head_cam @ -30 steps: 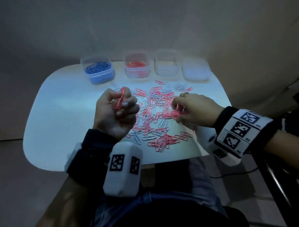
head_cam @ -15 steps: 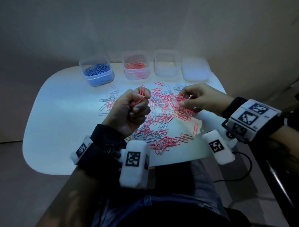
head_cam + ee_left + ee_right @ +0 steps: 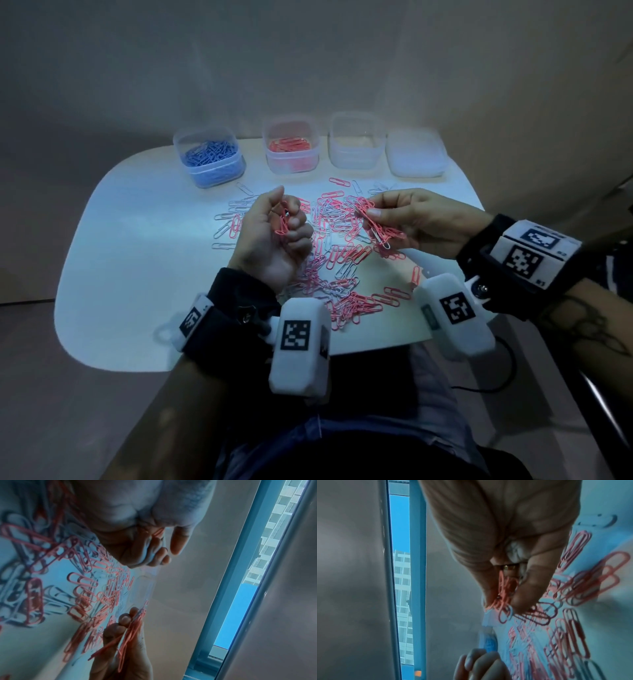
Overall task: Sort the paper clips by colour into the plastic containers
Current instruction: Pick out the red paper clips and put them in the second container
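Both hands have risen off the pile since a second ago. Left hand [image 3: 274,236] curls round pink clips [image 3: 283,224]; right hand [image 3: 421,222] pinches a pink bunch [image 3: 375,226]. Beneath them, mixed paper clips [image 3: 339,274] strew the counter [image 3: 137,267]; behind stand four plastic containers [image 3: 354,144], blue clips [image 3: 210,152] in the leftmost.

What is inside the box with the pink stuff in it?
The box holds a small heap of pink paper clips, seen through its open top and clear walls. They cover the bottom, so anything lying beneath them stays hidden.
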`<state>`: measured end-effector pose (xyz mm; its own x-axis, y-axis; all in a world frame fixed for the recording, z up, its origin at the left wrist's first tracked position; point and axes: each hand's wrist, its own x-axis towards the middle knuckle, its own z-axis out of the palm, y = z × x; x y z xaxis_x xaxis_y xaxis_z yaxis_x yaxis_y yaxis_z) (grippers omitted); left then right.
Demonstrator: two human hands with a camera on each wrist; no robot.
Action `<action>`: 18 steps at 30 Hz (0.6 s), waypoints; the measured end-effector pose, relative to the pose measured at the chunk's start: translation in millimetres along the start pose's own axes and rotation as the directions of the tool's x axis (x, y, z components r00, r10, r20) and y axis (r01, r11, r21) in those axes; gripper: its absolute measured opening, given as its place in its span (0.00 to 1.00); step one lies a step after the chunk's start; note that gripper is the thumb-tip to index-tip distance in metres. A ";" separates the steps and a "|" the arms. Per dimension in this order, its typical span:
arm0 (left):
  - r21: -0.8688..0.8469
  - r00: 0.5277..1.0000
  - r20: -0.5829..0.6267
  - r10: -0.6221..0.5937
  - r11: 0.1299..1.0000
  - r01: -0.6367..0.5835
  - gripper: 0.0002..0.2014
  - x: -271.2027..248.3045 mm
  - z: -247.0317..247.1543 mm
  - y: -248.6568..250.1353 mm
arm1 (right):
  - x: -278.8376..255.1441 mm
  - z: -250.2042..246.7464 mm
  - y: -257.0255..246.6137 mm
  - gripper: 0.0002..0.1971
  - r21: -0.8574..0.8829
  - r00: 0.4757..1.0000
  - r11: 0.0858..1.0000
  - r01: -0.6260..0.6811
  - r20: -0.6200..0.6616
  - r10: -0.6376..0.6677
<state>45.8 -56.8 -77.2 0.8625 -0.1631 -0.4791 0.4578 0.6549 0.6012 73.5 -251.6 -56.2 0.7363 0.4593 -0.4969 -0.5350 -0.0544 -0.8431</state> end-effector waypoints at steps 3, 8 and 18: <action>-0.151 0.995 -0.101 0.020 0.988 -0.035 0.19 8.4 3.0 -2.0 | 1.5 10.8 -4.9 0.06 0.079 1.000 0.997 0.012 0.003 -0.012; -0.335 0.999 -0.019 0.033 0.942 -0.038 0.18 7.5 18.3 -9.6 | 7.3 41.3 -28.0 0.06 0.043 0.991 0.996 0.075 0.111 -0.080; -0.518 0.997 0.064 0.052 0.855 -0.012 0.17 -4.4 28.9 -1.3 | 16.8 78.9 -52.6 0.11 -0.820 0.897 0.474 0.320 0.103 -0.429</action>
<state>47.6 -78.3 -57.4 0.8973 -0.1756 -0.4050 0.2698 0.9443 0.1883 81.3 -171.1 -4.0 0.8476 0.5268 -0.0632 0.3224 -0.6059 -0.7273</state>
